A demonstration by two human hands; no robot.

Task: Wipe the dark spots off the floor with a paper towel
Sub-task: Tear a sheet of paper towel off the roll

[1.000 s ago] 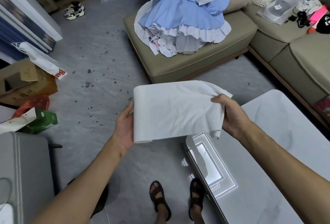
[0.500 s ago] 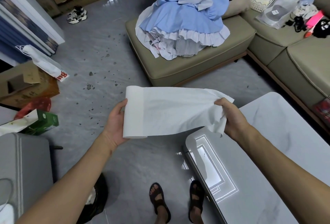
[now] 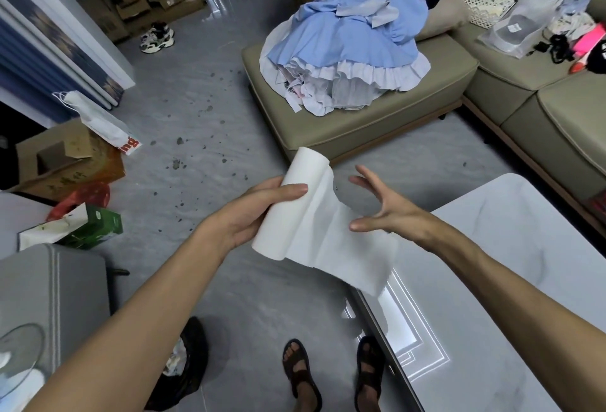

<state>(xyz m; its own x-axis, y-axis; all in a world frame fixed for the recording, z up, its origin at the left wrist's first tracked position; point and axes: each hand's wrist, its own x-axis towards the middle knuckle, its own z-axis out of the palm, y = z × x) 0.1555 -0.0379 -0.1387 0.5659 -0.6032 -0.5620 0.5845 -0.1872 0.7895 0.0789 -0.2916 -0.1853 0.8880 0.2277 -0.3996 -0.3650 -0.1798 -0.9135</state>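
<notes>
My left hand [image 3: 252, 211] grips a white paper towel roll [image 3: 292, 205] held at chest height, tilted with its far end up. A loose sheet [image 3: 344, 247] hangs unrolled from it down to the right. My right hand [image 3: 380, 208] hovers just right of the sheet with fingers spread, holding nothing. Dark spots [image 3: 178, 164] are scattered across the grey glossy floor [image 3: 203, 109] ahead and to the left, running from near my left hand up toward the far sneakers.
An olive ottoman [image 3: 344, 129] piled with blue clothes stands ahead, a sofa [image 3: 557, 109] at right. A white marble table [image 3: 492, 280] is at my right side. Cardboard boxes [image 3: 65, 162], a paper bag and a green box line the left. A black bag [image 3: 183, 369] lies by my sandalled feet.
My right hand let go of the sheet and opened. The left hand turned the roll more upright, and the sheet now hangs down instead of being stretched between both hands.
</notes>
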